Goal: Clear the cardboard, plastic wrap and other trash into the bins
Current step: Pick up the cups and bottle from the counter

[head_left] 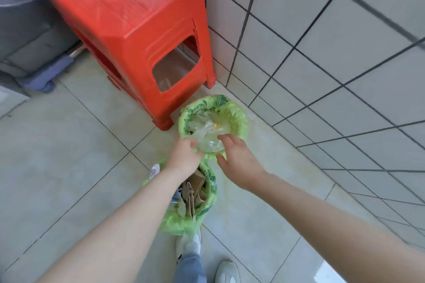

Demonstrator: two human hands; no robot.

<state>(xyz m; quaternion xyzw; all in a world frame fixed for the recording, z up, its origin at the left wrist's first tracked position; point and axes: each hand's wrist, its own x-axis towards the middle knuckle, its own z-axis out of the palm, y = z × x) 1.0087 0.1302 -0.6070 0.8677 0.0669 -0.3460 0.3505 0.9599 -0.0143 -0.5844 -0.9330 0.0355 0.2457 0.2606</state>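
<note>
Here we look down at a pale tiled floor where it meets a white tiled wall, and we take the red plastic stool standing by that wall as our landmark. Just in front of the stool's nearest leg sits a small round bin lined with a green bag, and inside it lies crumpled clear plastic wrap. Both our bare arms reach toward this bin. Our left hand is at the bin's near rim, its fingers curled onto the edge of the plastic wrap, gripping it. Our right hand is at the same rim on the side away from the stool, fingers loosely bent with the tips touching the wrap and the thumb down by the green bag's edge; we cannot tell whether it actually pinches anything. Nearer to us than the first bin, farther from the stool, a second green-bagged bin holds brown cardboard pieces, partly hidden under our left forearm. Below that we see our white shoes and a blue jeans leg. Beyond the stool on its far left stands something grey, blurred, with a purple mop head on the floor beside it.
</note>
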